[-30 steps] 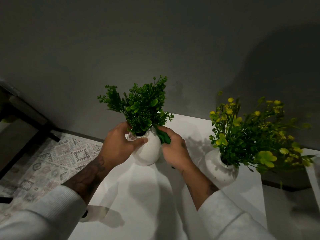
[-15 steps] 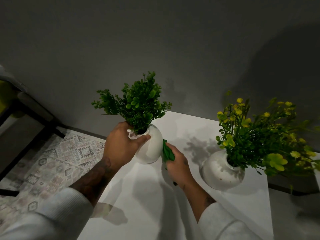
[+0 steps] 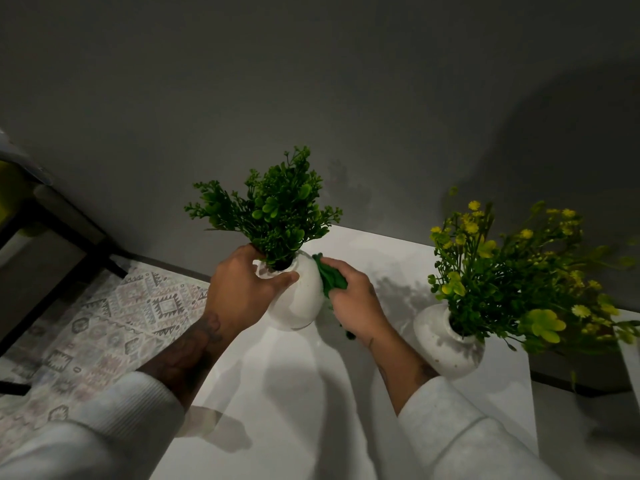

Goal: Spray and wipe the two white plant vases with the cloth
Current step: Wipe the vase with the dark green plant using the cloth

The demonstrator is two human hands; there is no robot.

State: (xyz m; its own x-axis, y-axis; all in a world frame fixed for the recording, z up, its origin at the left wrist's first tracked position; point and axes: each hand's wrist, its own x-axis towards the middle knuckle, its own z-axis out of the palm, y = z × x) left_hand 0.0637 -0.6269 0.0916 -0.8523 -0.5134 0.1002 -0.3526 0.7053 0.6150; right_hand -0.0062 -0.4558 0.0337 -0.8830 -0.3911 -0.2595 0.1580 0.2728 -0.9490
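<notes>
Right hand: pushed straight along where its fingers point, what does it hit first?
The white vase held by the left hand. The right hand points up-left with the green cloth at its fingertips, seemingly against the vase's side; exact contact is unclear.

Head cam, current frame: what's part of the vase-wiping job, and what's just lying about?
Job:
- green-plant vase, gripped by the left hand
- cloth, held against that vase by the right hand
- yellow-flower vase, untouched

Lying about:
- table
- rug
- black frame

No spray bottle in view.
</notes>
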